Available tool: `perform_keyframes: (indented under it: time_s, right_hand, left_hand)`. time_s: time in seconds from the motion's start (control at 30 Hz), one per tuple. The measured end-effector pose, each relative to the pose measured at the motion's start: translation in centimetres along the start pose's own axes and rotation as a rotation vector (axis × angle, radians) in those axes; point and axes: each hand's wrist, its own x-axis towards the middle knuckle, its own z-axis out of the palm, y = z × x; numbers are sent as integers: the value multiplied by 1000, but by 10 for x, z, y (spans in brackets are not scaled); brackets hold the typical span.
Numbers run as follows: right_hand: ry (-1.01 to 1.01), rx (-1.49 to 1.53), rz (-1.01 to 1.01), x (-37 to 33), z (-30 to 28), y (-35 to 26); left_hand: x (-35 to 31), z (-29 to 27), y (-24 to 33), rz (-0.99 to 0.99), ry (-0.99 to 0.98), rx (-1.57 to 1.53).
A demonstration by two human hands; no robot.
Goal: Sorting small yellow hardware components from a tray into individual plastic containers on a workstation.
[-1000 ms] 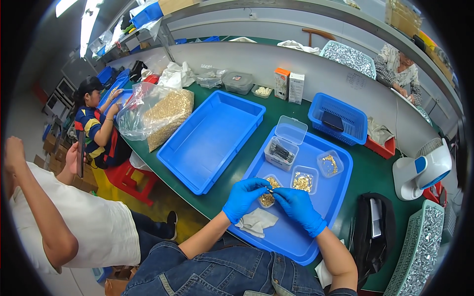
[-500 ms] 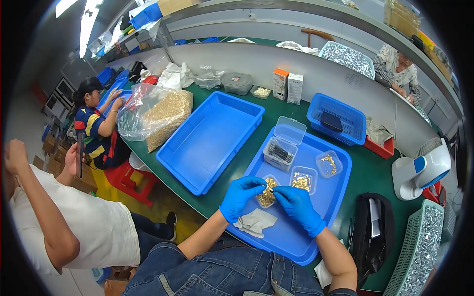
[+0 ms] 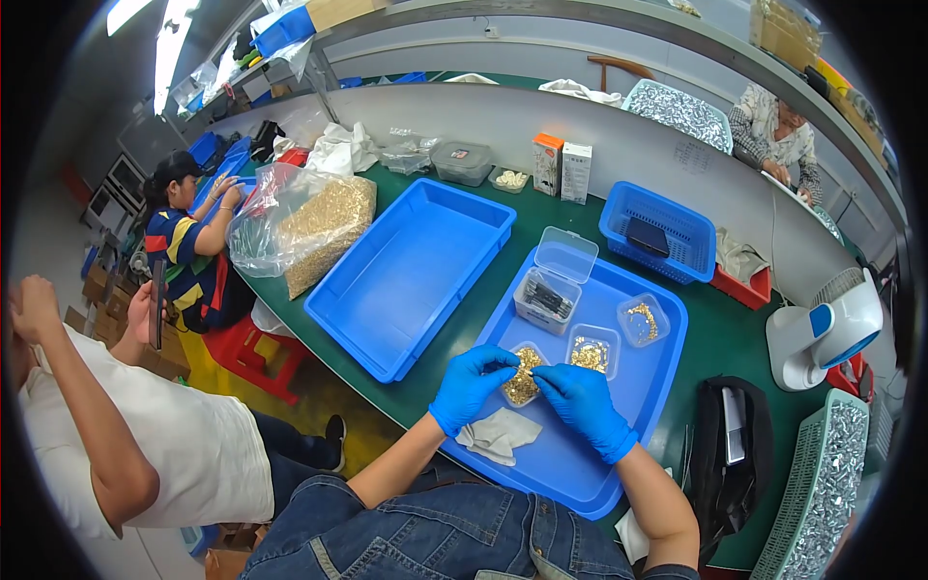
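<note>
Both my hands wear blue gloves and meet over a small clear tub of gold-coloured metal pieces. My left hand pinches at the tub's left side, fingertips above the pieces. On the other side my right hand is also pinched, its thumb and finger by the tub's right edge. Whatever either pinch holds is too small to name. A second tub of gold pieces and a third with fewer pieces stand beyond. Behind them is a clear lidded box of dark slim parts. A white cloth lies below my left hand.
The tubs stand in a blue tray on a green table. Left of it are a large blue tray and a bag of gold pieces. To the right are a black bag and a green basket of silvery parts. Co-workers are nearby.
My hands stay over the same tub, with only a tiny shift of the right fingertips. The trays and tubs have not moved.
</note>
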Motion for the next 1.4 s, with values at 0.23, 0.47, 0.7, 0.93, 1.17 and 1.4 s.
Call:
perform_keyframes:
  time_s: [0.23, 0.47, 0.7, 0.93, 1.17, 1.4]
  right_hand:
    - [-187, -186, 5, 3, -7, -3]
    - [-126, 45, 24, -4, 4, 6]
    - [57, 485, 405, 1, 1, 4]
    - [1, 302, 273, 0, 1, 1]
    - [5, 228, 203, 0, 2, 2]
    - [-16, 96, 101, 0, 2, 5]
  left_hand:
    - [3, -4, -1, 357, -34, 658]
    - [3, 3, 10, 186, -156, 402]
    - [16, 0, 4, 295, -19, 728]
    - [21, 9, -8, 420, -195, 1405]
    - [17, 2, -20, 434, -120, 1024]
    - [10, -1, -8, -12, -61, 124]
